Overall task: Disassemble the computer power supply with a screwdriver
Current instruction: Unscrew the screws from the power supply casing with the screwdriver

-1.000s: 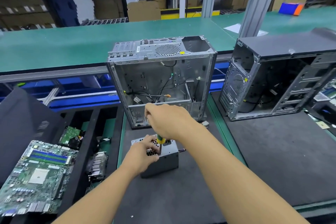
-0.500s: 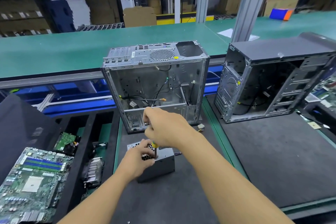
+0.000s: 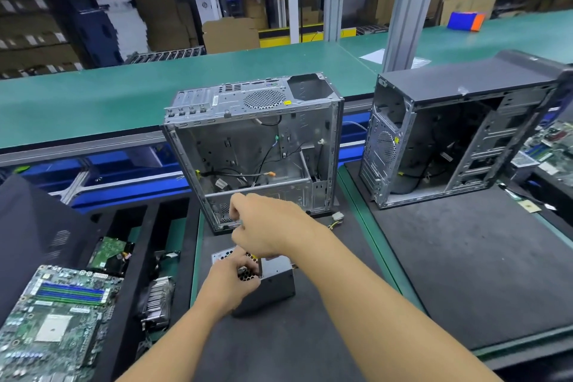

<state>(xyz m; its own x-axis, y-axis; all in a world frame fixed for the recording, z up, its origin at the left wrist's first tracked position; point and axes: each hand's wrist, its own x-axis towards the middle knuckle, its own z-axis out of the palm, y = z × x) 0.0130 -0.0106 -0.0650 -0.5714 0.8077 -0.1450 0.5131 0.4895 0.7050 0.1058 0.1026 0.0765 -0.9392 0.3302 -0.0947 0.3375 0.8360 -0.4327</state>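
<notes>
1. Power unit: the small grey metal power supply (image 3: 274, 281), a box with a honeycomb grille on top, sits on the black rubber mat (image 3: 310, 347), close to the mat's left edge.
2. Left hand (image 3: 231, 284) lies on the near-left corner of the power supply, with the fingers curled over the grille and gripping the box.
3. Right hand (image 3: 268, 228) is just above the power supply, closed into a fist around the yellow-handled screwdriver (image 3: 253, 256). Only a sliver of the handle shows under the fist, pointing down at the grille; the tip is hidden.
4. Directly behind the power supply stands an open silver steel computer case (image 3: 254, 146), with its side panel off and loose black cables inside.
5. Behind and to the right of the power supply, well apart from it, stands a dark grey computer case (image 3: 449, 133), also open.
6. A white plug with yellow wires (image 3: 336, 216) lies behind and right of the power supply.
7. Left of the power supply, a finned metal heatsink (image 3: 158, 298) rests in a black tray.
8. Farther left of the power supply lies a green motherboard with blue memory slots (image 3: 55, 310).
9. A green conveyor belt (image 3: 93, 96) runs far behind the power supply.
</notes>
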